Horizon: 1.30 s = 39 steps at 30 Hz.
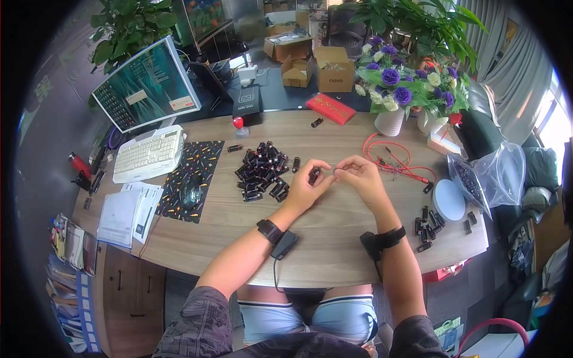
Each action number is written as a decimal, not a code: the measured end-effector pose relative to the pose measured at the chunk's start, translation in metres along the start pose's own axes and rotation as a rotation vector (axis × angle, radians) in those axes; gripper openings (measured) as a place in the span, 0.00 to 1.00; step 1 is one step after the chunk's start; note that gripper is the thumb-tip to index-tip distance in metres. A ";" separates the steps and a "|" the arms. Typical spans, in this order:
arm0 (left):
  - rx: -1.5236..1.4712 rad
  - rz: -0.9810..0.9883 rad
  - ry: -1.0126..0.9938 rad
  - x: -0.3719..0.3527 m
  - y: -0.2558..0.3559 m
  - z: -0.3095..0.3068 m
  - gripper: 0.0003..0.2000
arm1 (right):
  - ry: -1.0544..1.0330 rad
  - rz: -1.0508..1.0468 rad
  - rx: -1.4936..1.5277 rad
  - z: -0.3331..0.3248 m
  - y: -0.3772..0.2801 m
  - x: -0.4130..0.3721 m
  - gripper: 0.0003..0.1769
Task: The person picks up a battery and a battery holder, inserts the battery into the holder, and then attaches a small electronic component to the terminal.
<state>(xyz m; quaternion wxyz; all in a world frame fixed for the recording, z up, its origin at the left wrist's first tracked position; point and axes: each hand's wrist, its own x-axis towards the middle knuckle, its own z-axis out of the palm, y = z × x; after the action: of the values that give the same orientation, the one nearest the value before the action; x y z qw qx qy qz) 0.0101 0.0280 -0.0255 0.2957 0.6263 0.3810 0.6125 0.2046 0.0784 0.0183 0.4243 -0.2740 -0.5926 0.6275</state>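
Over the middle of the desk, my left hand (303,192) is closed on a small black cylinder (314,175). Close beside it, my right hand (364,180) has its thumb and forefinger pinched near the left fingertips; anything between them is too small to make out. A heap of similar black cylinders (262,172) lies left of my hands, and one single cylinder (296,164) sits between heap and left hand. Several more cylinders (427,231) are scattered on the right, by a round light-blue lid (449,200). Both wrists wear black straps with small boxes.
A red cable (412,167) loops beyond my right hand. An open plastic bag (468,179) of small dark parts stands at the right edge. Keyboard (149,154), mouse (191,191) and papers (128,215) occupy the left. Flower vases (389,123) and a red envelope (330,108) stand behind.
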 end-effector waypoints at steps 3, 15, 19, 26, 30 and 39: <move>-0.110 -0.076 -0.028 -0.002 0.000 -0.003 0.13 | 0.029 -0.002 -0.027 -0.002 0.002 0.001 0.13; -0.336 -0.362 -0.152 0.001 -0.003 -0.009 0.07 | 0.023 0.051 -0.110 -0.005 -0.001 0.002 0.12; -0.261 -0.345 -0.130 0.001 -0.007 -0.008 0.05 | 0.034 0.081 -0.088 -0.007 -0.002 0.000 0.11; -0.092 -0.143 0.010 0.002 -0.015 -0.002 0.06 | 0.032 0.126 -0.029 -0.007 -0.001 0.001 0.08; 0.004 -0.224 -0.091 0.004 0.000 -0.011 0.09 | 0.034 0.117 0.045 -0.007 -0.002 0.001 0.08; 0.082 -0.087 -0.077 0.002 -0.001 -0.004 0.13 | 0.046 0.078 0.019 -0.009 0.000 0.003 0.11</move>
<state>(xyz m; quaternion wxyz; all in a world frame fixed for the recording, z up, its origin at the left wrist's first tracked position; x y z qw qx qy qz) 0.0055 0.0295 -0.0247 0.3107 0.6440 0.4207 0.5584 0.2108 0.0851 0.0171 0.4156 -0.3073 -0.5656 0.6426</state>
